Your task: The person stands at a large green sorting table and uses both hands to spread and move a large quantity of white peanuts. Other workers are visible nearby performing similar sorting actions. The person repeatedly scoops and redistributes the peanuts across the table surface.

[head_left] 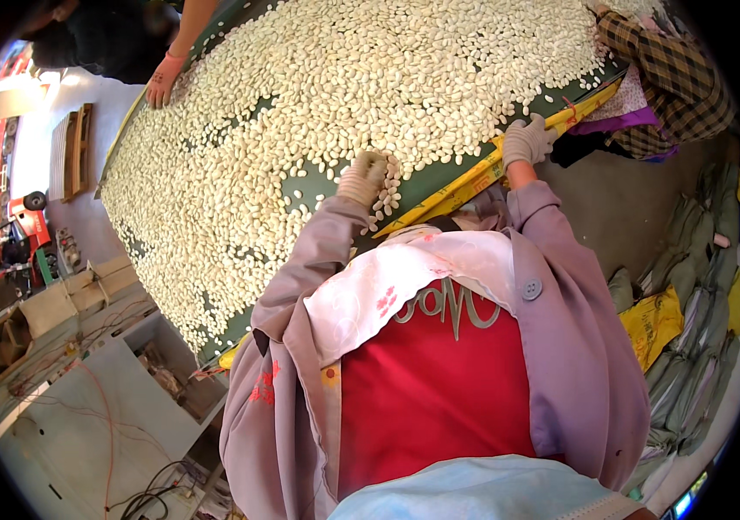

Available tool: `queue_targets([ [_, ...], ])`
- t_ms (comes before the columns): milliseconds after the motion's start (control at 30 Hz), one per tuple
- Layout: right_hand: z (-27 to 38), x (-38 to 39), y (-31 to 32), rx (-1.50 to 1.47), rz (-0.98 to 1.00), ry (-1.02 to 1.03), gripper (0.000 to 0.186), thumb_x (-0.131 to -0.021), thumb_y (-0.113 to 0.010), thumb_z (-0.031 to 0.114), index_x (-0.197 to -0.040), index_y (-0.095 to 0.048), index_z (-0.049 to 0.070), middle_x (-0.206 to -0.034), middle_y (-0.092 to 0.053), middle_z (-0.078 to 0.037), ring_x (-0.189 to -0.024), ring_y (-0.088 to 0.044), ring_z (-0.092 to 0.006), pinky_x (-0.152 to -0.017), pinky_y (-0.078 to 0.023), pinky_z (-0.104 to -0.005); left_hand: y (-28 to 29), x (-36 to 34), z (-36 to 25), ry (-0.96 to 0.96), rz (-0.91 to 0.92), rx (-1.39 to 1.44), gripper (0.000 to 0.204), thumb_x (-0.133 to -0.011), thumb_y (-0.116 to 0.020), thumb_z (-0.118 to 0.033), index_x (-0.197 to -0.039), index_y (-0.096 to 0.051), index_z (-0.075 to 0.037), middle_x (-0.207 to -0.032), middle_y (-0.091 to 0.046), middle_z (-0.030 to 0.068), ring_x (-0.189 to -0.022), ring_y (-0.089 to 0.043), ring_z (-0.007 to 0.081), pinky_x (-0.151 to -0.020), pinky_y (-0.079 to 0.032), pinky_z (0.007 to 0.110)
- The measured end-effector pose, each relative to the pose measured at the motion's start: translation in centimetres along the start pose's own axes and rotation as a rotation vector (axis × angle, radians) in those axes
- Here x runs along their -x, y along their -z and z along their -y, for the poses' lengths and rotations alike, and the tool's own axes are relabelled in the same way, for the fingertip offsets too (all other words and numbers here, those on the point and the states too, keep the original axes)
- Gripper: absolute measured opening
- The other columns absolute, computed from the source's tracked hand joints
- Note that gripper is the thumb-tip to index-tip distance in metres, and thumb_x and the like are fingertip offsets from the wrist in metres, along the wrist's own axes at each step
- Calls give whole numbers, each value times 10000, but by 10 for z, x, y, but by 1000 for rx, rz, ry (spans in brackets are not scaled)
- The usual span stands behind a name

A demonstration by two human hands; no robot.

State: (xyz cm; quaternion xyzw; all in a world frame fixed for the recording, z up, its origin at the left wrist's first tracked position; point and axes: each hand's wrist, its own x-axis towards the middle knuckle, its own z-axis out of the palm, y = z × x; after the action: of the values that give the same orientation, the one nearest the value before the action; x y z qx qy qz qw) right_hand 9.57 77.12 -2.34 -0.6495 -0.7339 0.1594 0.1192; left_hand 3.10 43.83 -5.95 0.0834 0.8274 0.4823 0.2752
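Observation:
White beans (318,95) lie in a thick spread across a dark green tabletop (305,185). In a pale knit glove, my left hand (363,178) is down among the beans near the front edge. Its fingers are curled inward, and what is under them is hidden. Several beans lie against its right side. My right hand (529,141), gloved the same way, rests at the yellow-covered table edge (457,192) farther right. Its fingers are a little apart, and no bean shows in them.
Across the table at upper left, another person's bare hand (162,80) touches the beans. At right sits a person in a checked sleeve (669,65). Green sacks (691,321) and a yellow bag (654,325) lie at right. A wooden pallet (71,152) and red vehicle (30,221) stand left.

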Motion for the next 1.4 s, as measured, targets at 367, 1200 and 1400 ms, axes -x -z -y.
queue_targets([
  [367, -14, -39, -1, 20, -31, 3, 360, -864, -612, 288, -1217, -590, 218, -1305, -377, -154, -1123, -475, -393, -897, -473, -481, -42, -34, -90, 349, 389, -228, 238, -971, -428, -264, -1073, -595, -128, -786, -667, 82, -666, -620, 189, -655, -489, 349],
  [1200, -18, -113, -1, 26, -43, -20, 302, -868, -615, 297, -1163, -609, 230, -1316, -369, -145, -1128, -472, -382, -895, -472, -491, -124, -102, -200, 194, 335, -5, 462, -975, -467, -208, -1437, -458, -188, -1277, -594, 92, -1022, -585, 176, -914, -480, 336],
  [1400, -25, -133, -3, 57, -52, -20, 337, -869, -606, 308, -1197, -587, 233, -1335, -358, -153, -1128, -469, -384, -890, -467, -498, -16, -129, -174, 344, -247, 494, 415, -1004, -469, -199, -1406, -449, -101, -700, -513, -12, -512, -385, 59, -407, -325, 215],
])
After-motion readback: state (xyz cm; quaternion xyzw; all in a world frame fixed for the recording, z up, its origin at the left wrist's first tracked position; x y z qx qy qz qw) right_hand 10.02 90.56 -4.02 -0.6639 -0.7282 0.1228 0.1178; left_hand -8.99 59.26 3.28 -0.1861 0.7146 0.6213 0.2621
